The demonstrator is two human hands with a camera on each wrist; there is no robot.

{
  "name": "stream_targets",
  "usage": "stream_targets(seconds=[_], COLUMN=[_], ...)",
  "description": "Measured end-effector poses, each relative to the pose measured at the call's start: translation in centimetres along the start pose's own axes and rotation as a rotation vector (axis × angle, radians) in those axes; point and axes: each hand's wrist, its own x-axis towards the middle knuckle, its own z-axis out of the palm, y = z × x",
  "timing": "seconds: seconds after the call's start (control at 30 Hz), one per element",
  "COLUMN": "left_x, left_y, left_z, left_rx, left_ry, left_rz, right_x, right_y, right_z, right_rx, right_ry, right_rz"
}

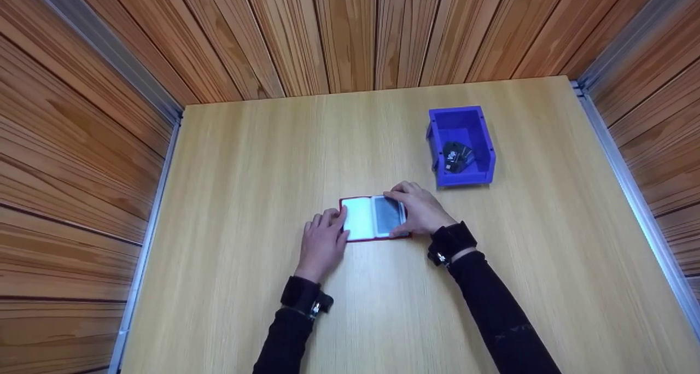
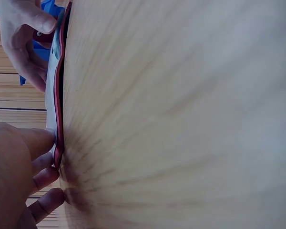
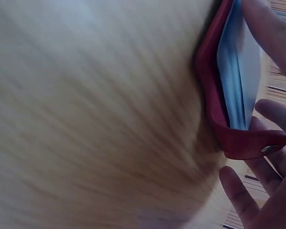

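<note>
A red card holder (image 1: 359, 220) lies spread on the table, with a white page on its left and a stack of clear sleeves (image 1: 386, 216) on its right. My left hand (image 1: 322, 243) holds the left edge; in the left wrist view its thumb rests on the page and other fingertips meet the red cover and the table. My right hand (image 1: 424, 210) grips the right side, thumb at the near edge and index finger at the far edge of the sleeves. In the right wrist view a red strap (image 3: 248, 144) with a metal snap sticks out beside the fingers.
A blue-purple bin (image 1: 465, 178) stands on the table (image 1: 262, 161) beyond my right hand, with several dark cards (image 1: 458, 156) inside. Wood-plank walls (image 1: 350, 35) and metal rails (image 1: 150, 226) border the table.
</note>
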Motion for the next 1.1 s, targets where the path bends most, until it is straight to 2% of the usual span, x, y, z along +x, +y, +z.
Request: stream_targets(seconds=[0.83, 1.1], left_x=[0.0, 0.0], left_y=[-0.1, 0.0], left_z=[0.2, 0.1], left_rx=[-0.002, 0.0], left_ry=[0.022, 0.004], left_rz=[0.02, 0.004], right_x=[0.3, 0.5], right_y=[-1.0, -1.1], right_z=[-0.1, -0.1], right_rx=[-0.1, -0.106], right_ry=[-0.005, -0.012], right_rz=[0.02, 0.01])
